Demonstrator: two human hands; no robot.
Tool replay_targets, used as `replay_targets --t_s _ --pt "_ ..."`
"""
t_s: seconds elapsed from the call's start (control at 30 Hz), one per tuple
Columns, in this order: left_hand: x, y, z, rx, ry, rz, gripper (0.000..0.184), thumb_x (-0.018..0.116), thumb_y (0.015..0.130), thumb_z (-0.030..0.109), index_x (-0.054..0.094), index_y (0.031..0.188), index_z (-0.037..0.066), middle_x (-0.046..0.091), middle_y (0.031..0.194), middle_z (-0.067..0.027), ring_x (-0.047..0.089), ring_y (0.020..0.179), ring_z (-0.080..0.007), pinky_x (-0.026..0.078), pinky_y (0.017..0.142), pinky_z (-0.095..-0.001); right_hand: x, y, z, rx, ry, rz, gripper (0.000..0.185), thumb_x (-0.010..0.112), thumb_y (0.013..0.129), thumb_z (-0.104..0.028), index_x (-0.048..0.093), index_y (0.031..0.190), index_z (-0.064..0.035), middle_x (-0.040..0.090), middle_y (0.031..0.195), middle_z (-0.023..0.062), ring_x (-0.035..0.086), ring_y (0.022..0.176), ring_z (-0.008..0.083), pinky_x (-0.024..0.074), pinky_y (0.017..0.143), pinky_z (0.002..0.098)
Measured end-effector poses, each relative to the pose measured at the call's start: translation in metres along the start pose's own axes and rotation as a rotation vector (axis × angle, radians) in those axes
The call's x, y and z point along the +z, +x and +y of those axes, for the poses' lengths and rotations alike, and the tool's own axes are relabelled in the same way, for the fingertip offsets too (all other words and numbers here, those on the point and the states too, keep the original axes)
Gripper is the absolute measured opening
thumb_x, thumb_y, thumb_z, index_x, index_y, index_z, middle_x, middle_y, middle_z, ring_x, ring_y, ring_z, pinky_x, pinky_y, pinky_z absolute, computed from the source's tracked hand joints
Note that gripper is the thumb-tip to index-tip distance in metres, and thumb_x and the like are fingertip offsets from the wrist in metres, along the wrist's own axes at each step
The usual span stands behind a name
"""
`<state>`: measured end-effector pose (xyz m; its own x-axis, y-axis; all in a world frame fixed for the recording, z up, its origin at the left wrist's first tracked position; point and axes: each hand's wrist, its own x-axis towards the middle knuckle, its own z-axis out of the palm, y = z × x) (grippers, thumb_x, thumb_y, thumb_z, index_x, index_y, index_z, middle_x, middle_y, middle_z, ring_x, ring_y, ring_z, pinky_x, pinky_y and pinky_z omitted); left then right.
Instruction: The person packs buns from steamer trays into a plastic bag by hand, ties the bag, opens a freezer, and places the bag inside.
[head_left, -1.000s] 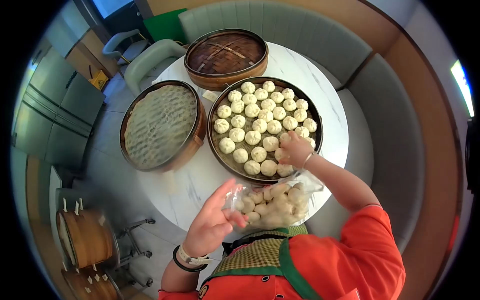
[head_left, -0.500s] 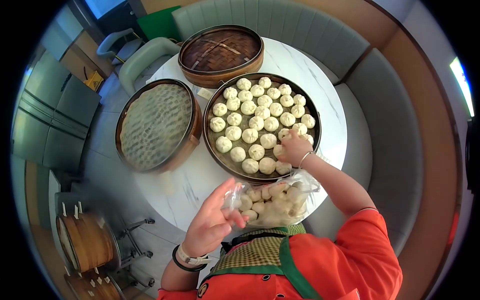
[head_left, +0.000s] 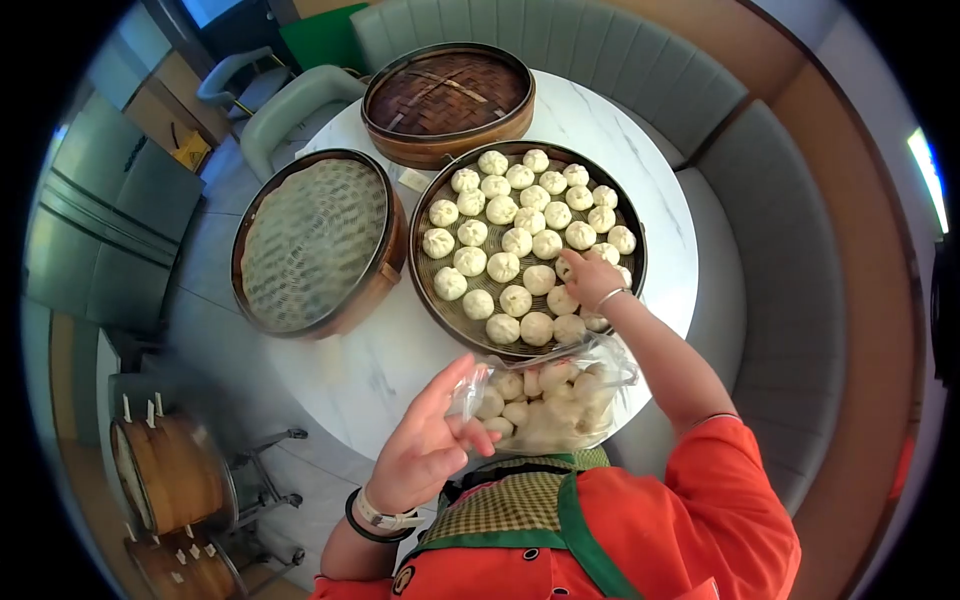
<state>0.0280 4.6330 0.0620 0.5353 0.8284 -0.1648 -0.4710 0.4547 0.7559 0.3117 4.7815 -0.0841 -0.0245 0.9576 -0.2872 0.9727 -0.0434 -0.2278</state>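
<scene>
A round steamer tray (head_left: 425, 290) on the marble table holds several pale pleated buns (head_left: 502, 266). My right hand (head_left: 592, 278) reaches over the tray's right part, its fingers bent around a bun that they partly hide. Between my body and the tray is a clear plastic bag (head_left: 550, 405) filled with several round buns. My left hand (head_left: 430, 435) is at the bag's left edge, with the plastic held between thumb and fingers. The buns near my right wrist are partly covered by it.
A lined steamer (head_left: 315, 245) stands left of the tray, and a woven steamer lid (head_left: 450, 95) lies behind it. The round marble table (head_left: 370, 390) is edged by a grey curved bench (head_left: 790, 260). Stacked steamers (head_left: 175, 475) stand at lower left.
My right hand has moved slightly up within the tray, and its fingers have shifted among the buns. My left hand stays at the bag. The whole view has shifted a little.
</scene>
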Motion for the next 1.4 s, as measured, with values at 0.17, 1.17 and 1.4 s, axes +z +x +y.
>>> replay_targets --t_s 0.17,1.17,1.4 --pt "-0.008 -0.007 0.000 0.012 -0.077 -0.032 0.081 0.059 0.075 0.007 0.008 0.138 0.000 0.022 0.140 -0.0094 0.051 0.086 -0.0167 0.038 0.093 -0.0394 0.004 -0.023 0.026 -0.249 0.062 0.150 0.044 0.059 0.074 -0.008 0.045 0.115 -0.0174 0.049 0.098 0.0147 0.055 0.086 0.0330 0.0470 0.075 0.0377" --pt "-0.005 0.000 -0.008 0.094 -0.142 -0.006 0.076 0.055 0.076 0.008 0.010 0.138 0.001 0.020 0.140 -0.0107 0.051 0.086 -0.0182 0.041 0.089 -0.0386 -0.063 -0.096 -0.074 -0.722 0.989 -0.763 0.051 0.061 0.069 -0.006 0.046 0.117 -0.0120 0.049 0.108 0.0063 0.046 0.105 0.0190 0.0425 0.087 0.0325" --pt "-0.009 -0.013 -0.007 0.121 -0.190 0.081 0.078 0.055 0.074 0.009 0.011 0.138 0.002 0.021 0.139 -0.0114 0.051 0.086 -0.0198 0.041 0.087 -0.0409 -0.002 -0.121 -0.065 -1.105 0.111 -0.513 0.060 0.071 0.066 -0.019 0.047 0.121 -0.0122 0.050 0.106 0.0105 0.050 0.096 0.0309 0.0414 0.084 0.0397"
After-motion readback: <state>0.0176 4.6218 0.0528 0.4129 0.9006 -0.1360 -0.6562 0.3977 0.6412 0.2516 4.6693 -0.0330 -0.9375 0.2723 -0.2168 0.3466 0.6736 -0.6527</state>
